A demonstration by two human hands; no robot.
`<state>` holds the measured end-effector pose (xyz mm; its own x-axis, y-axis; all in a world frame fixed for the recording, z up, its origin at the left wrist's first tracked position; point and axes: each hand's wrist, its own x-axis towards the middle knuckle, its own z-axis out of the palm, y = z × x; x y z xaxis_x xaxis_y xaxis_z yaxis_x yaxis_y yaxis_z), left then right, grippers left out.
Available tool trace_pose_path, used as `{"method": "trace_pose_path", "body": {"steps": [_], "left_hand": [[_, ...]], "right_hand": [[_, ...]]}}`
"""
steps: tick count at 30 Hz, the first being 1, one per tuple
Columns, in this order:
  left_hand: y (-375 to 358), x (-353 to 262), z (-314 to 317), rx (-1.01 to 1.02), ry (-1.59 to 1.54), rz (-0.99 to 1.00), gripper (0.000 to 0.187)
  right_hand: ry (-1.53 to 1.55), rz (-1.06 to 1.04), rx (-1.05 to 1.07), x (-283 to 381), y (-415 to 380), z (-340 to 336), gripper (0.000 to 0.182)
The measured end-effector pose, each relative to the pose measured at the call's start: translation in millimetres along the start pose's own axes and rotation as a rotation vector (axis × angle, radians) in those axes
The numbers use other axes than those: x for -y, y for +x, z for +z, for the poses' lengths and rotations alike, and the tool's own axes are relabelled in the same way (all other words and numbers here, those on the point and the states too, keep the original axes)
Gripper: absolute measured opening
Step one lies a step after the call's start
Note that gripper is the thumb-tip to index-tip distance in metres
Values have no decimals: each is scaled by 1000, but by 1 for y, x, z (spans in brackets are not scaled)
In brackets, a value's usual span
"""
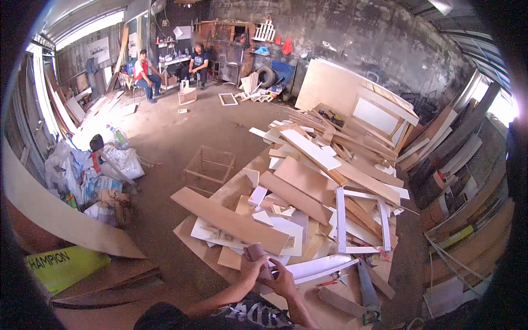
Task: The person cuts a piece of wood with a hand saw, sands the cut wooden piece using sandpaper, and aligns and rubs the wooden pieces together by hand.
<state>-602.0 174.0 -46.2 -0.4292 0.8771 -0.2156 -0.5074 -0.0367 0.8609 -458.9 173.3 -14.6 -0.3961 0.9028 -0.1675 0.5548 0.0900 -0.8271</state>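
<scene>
— While both hands meet low at the near edge of the wood pile (308, 187), what exactly are they holding?

— A short brownish block (256, 254), seemingly a wood offcut. The left hand (251, 270) wraps it from below and the right hand (281, 280) closes against it from the side, so neither hand is spread; both are curled on the piece.

— Why hold it up like that?

— My guess is that raising it clear of the boards brings it in front of the eyes for a look, with two hands steadying something small.

— Which way does it point?

— Its long axis runs roughly upright, leaning a little away from the person, top end toward the long plank (231, 220) lying across the pile's near left corner.

— Anything close by?

— A white frame (360, 220) rests flat on the pile to the right, and a saw (367, 297) lies at the near right edge. Two people (170, 69) sit well apart at the far wall.
</scene>
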Motion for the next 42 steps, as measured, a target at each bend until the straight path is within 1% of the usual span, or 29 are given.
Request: {"method": "trace_pose_path", "body": {"steps": [1,3,4,6,9,11,13,15,17,18,19,20,21,22,23,25,26,27,29,30,31,32,33,34,35,37,39,41,42], "left_hand": [[-1,3,-4,-6,-2,1,57],[6,12,-12,-36,-28,25,55],[7,19,-12,-172,-1,-43,54],[10,27,-14,-197,-59,-47,54],[3,44,-12,-283,-78,-181,54],[-8,47,-3,-388,-1,25,50],[-13,65,-4,-404,52,-21,53],[-31,73,-1,-419,116,-71,55],[-51,73,19,-242,307,3,65],[-46,100,7,-274,491,29,73],[-55,96,15,-270,509,37,73],[-72,88,31,-252,657,229,75],[-81,84,45,-226,798,430,77],[-82,85,56,-151,773,658,83],[-88,87,63,-145,782,673,83],[-119,68,95,-18,836,391,86],[-121,87,97,-1,760,375,84],[-127,89,100,48,883,271,82],[-138,109,105,107,1034,386,81],[-147,97,123,117,1032,391,81],[-161,86,137,266,835,83,82],[-174,80,146,398,624,-227,83],[-178,93,144,402,627,-245,83],[-175,114,137,455,735,-56,84],[-172,135,131,508,834,141,86],[-171,136,138,521,942,185,85],[-173,129,144,492,995,58,85],[-164,135,139,480,985,144,85],[-165,136,137,468,978,214,84]], "right_hand": [[-14,62,56,0,-1,-5,90],[-37,66,98,-4,-6,-13,86],[-42,-12,118,-14,-12,-11,83],[-49,-84,140,-26,-20,-18,81],[-1,52,233,-37,-47,-48,72],[-56,28,239,-53,-63,-75,67],[198,206,169,-84,-80,-96,60],[408,175,44,-144,-88,-102,51],[544,201,-126,-170,-101,-118,50],[564,196,-128,-192,-103,-121,50],[612,253,-228,-222,-102,-119,51],[659,312,-330,-241,-104,-116,53],[679,307,-337,-245,-108,-117,53],[737,318,-351,-241,-112,-123,54],[794,330,-359,-238,-114,-127,55],[745,262,-358,-275,-104,-117,54],[681,201,-363,-298,-96,-109,52],[689,189,-364,-312,-88,-102,52],[263,153,-335,-333,-77,-100,52],[368,222,-311,-328,-83,-105,50],[369,232,-317,-324,-89,-109,50],[235,161,-338,-317,-97,-113,49],[102,91,-352,-301,-107,-119,49],[-83,138,-271,-285,-112,-130,45],[-86,151,-271,-296,-120,-126,45],[-181,81,-359,-306,-118,-125,48],[-170,112,-382,-296,-128,-134,45],[-163,139,-400,-275,-132,-143,43],[148,147,-302,-268,-136,-145,42]]}}
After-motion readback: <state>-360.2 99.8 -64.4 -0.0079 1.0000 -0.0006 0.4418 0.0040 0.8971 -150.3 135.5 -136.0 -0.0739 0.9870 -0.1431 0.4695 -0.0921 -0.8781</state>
